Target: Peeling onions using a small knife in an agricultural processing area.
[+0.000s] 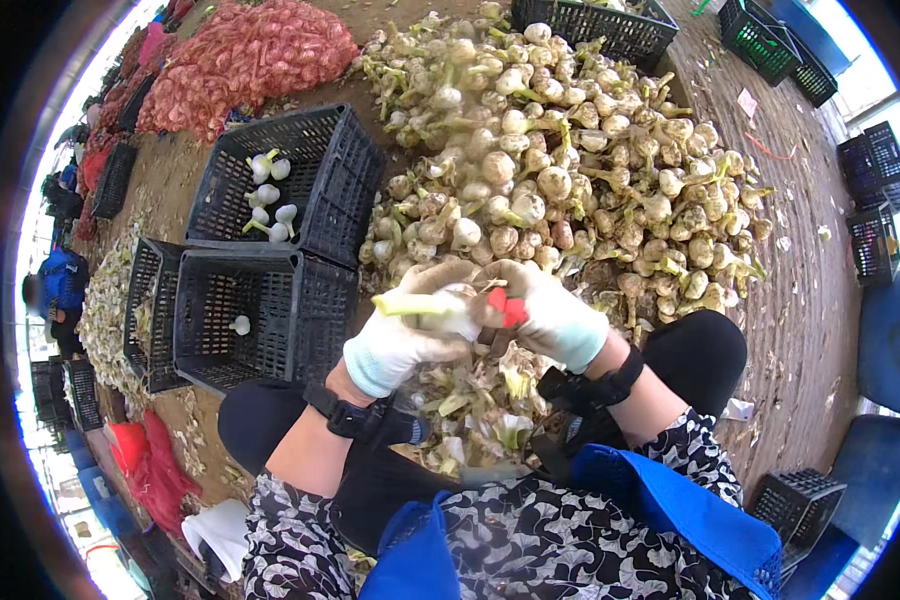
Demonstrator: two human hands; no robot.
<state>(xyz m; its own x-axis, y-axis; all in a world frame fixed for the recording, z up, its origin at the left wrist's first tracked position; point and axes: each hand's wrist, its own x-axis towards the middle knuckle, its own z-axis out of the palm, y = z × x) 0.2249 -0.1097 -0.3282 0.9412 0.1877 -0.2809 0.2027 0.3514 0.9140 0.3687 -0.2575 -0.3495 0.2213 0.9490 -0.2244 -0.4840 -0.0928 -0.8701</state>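
My left hand [405, 341], in a white work glove with a pale blue cuff, holds a garlic bulb [456, 319], its pale green stem pointing left. Gloved the same way, my right hand [551, 311] meets the bulb from the other side. Something small and red [507, 307] shows at its fingers, possibly part of a small tool; blur hides its shape. Beyond both hands spreads a large heap of untrimmed garlic [555, 180]. Peeled skins and leaf scraps [480, 409] lie between my legs, below the hands.
To the left, one black plastic crate [341, 180] contains several white bulbs; the nearer crate [322, 315] contains one. Red mesh sacks of garlic [262, 56] lie at the far left. Another black crate [600, 34] stands behind the heap. A person in blue [61, 277] is at the left rim.
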